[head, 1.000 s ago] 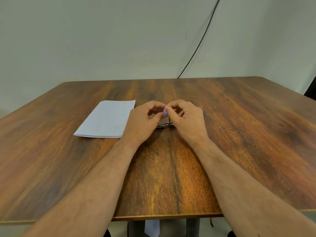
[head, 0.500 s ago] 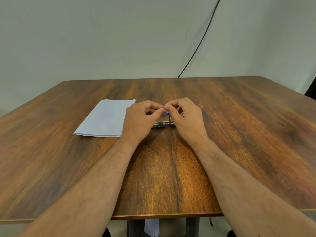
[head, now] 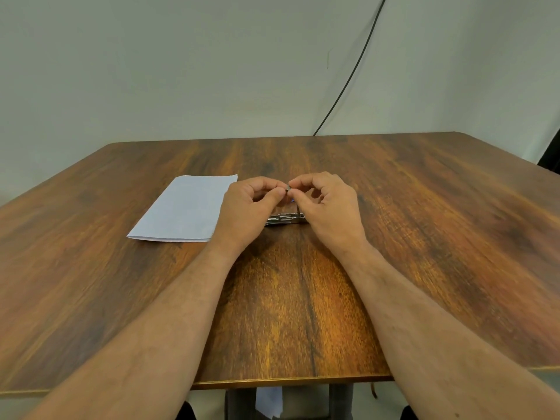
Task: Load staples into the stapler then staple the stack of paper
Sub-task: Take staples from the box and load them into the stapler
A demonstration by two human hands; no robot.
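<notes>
The stapler [head: 283,219] lies on the wooden table [head: 424,237] between my hands, its metal base and open magazine showing; a bit of blue plastic peeks behind my fingers. My left hand [head: 247,207] and my right hand [head: 328,207] hover just above it, fingertips meeting. Together they pinch a small dark strip of staples [head: 288,188] between thumbs and forefingers. The white stack of paper [head: 185,207] lies flat to the left, its right edge partly hidden by my left hand.
A black cable [head: 348,83] runs down the wall to the table's far edge. A dark object [head: 553,156] shows at the right frame edge. The table's near edge [head: 272,383] crosses under my forearms.
My fingertips have risen slightly above the stapler and drawn together on the small strip. The blue part is more hidden now. The paper has not moved.
</notes>
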